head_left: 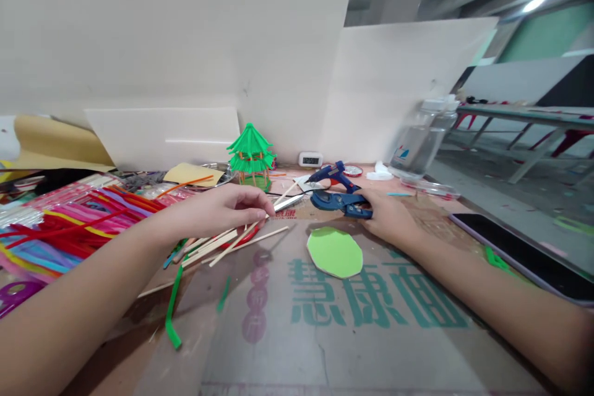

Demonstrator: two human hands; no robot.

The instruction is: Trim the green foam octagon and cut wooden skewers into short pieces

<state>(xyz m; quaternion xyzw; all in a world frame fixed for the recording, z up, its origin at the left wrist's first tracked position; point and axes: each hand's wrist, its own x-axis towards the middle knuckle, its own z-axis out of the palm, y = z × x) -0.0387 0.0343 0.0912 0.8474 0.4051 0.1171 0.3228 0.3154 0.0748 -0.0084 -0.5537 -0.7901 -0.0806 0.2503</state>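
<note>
My left hand (234, 207) pinches a thin wooden stick (232, 247) between thumb and fingers, above a loose pile of similar sticks (208, 246). The stick slants up to the right. My right hand (388, 216) is closed on the handles of blue-handled cutters (341, 201); their metal jaws point left toward the stick, and some fingers are hidden. A light green many-sided disc (335, 252) lies flat between my forearms. Behind the hands stands a small green-roofed model pavilion (251, 154).
Colourful pipe cleaners (83, 216) heap up at left. Behind the cutters are a blue glue gun (335, 176) and a white digital clock (310, 159). A clear bottle (422, 136) and a phone (515, 253) sit at right. Green strips (173, 312) lie in front, and white boards (185, 43) stand behind.
</note>
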